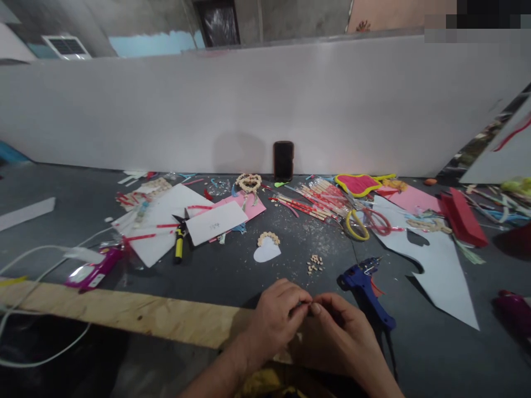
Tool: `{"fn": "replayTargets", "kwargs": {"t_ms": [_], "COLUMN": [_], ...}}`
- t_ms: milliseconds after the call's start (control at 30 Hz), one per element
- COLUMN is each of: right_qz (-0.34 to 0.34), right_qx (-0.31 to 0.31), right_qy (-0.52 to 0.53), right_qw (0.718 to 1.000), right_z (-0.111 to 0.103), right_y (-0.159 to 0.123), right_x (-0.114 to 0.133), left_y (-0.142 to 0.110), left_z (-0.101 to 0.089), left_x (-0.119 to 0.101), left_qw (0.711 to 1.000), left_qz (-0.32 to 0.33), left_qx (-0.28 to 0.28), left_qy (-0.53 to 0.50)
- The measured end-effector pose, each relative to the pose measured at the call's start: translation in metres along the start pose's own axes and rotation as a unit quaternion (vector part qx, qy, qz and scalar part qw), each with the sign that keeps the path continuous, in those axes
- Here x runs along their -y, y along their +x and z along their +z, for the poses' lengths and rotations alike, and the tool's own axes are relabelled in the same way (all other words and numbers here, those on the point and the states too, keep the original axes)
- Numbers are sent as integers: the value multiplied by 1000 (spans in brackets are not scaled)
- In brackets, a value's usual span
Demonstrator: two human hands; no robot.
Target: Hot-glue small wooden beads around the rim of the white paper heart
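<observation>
My left hand point(282, 310) and my right hand point(341, 319) meet at the fingertips above the table's front edge. Both are closed in a pinch, and what sits between the fingers is too small to make out. Just beyond them lies a small pile of pale bead-like pieces point(315, 263). A white paper heart point(267, 251) rests further back, its upper edge lined with a curved row of similar pale pieces point(269, 238). Close to my right hand, a blue glue gun point(369, 293) lies on the dark table.
Yellow-and-red-handled scissors point(357, 225), red-and-white sticks point(305, 207) and cut white paper point(446, 271) lie at the right. Pliers point(178, 243), a white card point(215, 223) and a purple power strip point(94, 270) with cables are at the left. A phone point(283, 160) leans against the white partition point(166, 110).
</observation>
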State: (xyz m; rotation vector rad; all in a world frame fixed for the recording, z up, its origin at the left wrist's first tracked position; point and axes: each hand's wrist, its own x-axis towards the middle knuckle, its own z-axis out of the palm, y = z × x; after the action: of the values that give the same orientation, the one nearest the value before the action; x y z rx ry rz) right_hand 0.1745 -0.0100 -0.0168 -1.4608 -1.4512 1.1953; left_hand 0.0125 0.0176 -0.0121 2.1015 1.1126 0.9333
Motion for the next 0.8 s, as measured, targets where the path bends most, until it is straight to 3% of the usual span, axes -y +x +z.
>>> {"fn": "replayTargets", "kwargs": {"t_ms": [267, 400, 633, 800], "right_qz": [99, 134, 119, 107], "right_qx": [29, 48, 87, 44], "right_qy": [60, 121, 135, 104], "right_qw": [993, 982, 980, 988], "right_z": [-4, -1, 7, 11], "right_y": [-7, -10, -17, -19], "right_x": [11, 8, 4, 11], "left_y": [-4, -3, -1, -6], "left_z": [-5, -10, -13, -7], "left_x": [4, 2, 3, 5], "left_qw": [992, 986, 976, 975], "left_qz": [106, 142, 192, 200], "left_qx": [65, 69, 47, 26], "left_qy": [36, 61, 96, 97]}}
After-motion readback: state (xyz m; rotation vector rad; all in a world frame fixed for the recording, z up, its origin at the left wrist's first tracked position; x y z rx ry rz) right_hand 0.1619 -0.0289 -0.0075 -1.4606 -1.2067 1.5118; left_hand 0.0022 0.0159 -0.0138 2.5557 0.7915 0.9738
